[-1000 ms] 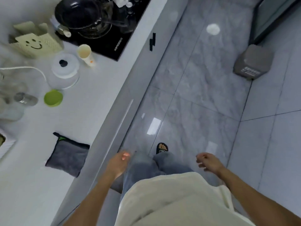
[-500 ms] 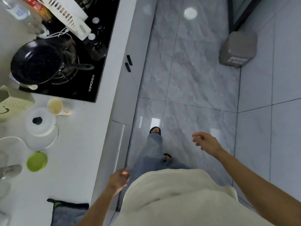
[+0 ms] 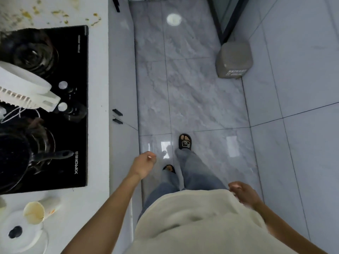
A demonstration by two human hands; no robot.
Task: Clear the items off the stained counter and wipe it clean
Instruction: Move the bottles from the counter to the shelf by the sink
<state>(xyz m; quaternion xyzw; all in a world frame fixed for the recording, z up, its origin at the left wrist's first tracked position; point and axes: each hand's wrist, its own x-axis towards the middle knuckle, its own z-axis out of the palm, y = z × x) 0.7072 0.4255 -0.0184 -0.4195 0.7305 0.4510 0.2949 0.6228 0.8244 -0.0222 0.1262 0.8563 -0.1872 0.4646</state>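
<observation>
Two empty hands, left (image 3: pixel 144 165), right (image 3: pixel 242 192), beside stained counter (image 3: pixel 99 107)

The pan (image 3: pixel 12 158) and white lid (image 3: pixel 20 233) run off the left edge; the stains (image 3: pixel 55 13) off the top; the right hand (image 3: pixel 242 192) is motion-blurred
</observation>
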